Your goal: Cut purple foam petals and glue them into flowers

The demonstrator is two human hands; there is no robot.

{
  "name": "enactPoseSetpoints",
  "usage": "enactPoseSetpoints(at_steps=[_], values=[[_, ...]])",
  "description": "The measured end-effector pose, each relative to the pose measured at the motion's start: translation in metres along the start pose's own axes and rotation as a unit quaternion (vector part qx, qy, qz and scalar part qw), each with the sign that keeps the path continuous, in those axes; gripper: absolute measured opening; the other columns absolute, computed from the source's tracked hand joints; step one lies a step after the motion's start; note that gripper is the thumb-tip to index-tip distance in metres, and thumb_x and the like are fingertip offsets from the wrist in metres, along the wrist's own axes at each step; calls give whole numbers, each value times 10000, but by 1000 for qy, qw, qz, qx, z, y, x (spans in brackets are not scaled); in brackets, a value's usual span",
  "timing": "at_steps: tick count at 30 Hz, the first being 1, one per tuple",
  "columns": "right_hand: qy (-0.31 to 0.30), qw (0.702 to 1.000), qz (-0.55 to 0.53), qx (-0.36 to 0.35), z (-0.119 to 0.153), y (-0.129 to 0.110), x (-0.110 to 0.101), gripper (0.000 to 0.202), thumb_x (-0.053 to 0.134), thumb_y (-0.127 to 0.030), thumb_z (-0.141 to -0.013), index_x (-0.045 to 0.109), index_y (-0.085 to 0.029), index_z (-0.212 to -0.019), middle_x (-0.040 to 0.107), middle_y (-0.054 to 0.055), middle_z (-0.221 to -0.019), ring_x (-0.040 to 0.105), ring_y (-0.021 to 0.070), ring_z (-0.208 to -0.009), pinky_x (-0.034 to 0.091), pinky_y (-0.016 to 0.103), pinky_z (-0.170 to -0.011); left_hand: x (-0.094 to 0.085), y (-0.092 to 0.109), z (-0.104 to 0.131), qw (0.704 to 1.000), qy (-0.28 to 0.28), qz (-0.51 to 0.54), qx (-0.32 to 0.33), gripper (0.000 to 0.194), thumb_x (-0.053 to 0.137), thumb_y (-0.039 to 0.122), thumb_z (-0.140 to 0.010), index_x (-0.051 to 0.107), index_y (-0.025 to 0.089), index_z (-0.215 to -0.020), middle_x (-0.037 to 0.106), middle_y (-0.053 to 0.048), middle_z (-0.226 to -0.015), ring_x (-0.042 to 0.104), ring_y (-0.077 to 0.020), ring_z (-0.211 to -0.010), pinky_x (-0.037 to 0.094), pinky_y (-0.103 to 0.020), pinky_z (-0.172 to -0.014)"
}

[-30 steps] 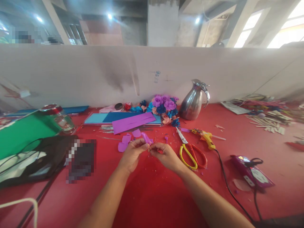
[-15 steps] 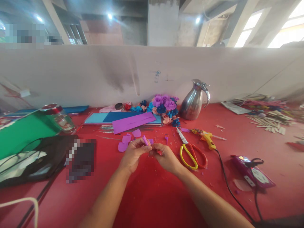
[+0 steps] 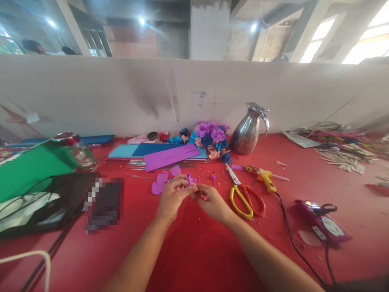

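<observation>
A small rolled purple paper petal [image 3: 189, 179] stands up between the fingertips of my left hand [image 3: 174, 198], which is closed on it. My right hand [image 3: 212, 202] meets it at the fingertips, its thumb and fingers pinched at the lower end of the roll; what lies between them is mostly hidden. Loose purple petals [image 3: 159, 183] lie just beyond my left hand. A small purple bud [image 3: 213, 178] sits on the table past my right hand. Scissors with one yellow and one red handle [image 3: 242, 199] lie to the right, blades partly apart.
Beyond the hands lie a purple paper strip [image 3: 170, 157] and a heap of paper flowers [image 3: 211, 136]. A steel jug [image 3: 247, 132] stands behind. On the right are a yellow glue gun [image 3: 265, 178], its cord and a purple power strip [image 3: 323, 223]. A glass jar [image 3: 79, 152] stands left.
The purple piece has turned from leaning left to nearly upright and looks more tightly rolled. Both hands have shifted slightly to the right, fingertips still together.
</observation>
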State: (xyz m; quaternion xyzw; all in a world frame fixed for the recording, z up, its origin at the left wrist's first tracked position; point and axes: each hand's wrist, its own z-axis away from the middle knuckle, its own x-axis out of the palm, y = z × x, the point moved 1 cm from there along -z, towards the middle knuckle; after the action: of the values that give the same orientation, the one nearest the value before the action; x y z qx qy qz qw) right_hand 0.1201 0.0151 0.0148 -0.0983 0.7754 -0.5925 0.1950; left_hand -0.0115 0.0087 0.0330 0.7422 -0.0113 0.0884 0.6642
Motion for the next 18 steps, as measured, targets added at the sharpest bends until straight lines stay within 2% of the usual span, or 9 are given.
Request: enactPoseSetpoints(at_steps=[5,10,13,16,18], values=[[56,997,46,-1,2,2,0,165,525,-220,-767,685,-180,-757,664,8,-718,589,179,-711,450,274,-695,1,-4,1,999,3,-13,30,167,799,245,-539,646,183,-518,573,-28,-796,547,-188,-841,430,-307,-789],[45,998,50,9,2,11,1,193,490,-173,-744,682,-172,-731,654,-7,-704,579,169,-684,429,251,-645,3,-5,2,999,-13,-5,34,221,783,214,-562,577,174,-493,566,-9,-751,543,-165,-793,419,-288,-772],[43,998,44,2,2,13,1,233,475,-144,-725,698,-187,-780,684,7,-752,607,195,-738,443,275,-693,1,-8,1,999,-35,-7,-1,157,793,227,-556,676,184,-651,577,-6,-747,540,-164,-771,414,-282,-752],[49,998,44,9,2,11,1,238,480,-138,-706,697,-194,-785,697,21,-774,619,202,-766,447,284,-712,-3,-9,-1,997,-60,22,-50,403,815,250,-531,713,197,-917,590,2,-709,534,-155,-707,408,-276,-713],[53,997,50,16,2,10,0,211,488,-158,-713,690,-193,-765,692,27,-759,615,197,-747,446,286,-712,-6,-8,-4,995,-51,60,-53,400,798,301,-570,708,196,-945,585,4,-677,514,-139,-658,397,-263,-675]])
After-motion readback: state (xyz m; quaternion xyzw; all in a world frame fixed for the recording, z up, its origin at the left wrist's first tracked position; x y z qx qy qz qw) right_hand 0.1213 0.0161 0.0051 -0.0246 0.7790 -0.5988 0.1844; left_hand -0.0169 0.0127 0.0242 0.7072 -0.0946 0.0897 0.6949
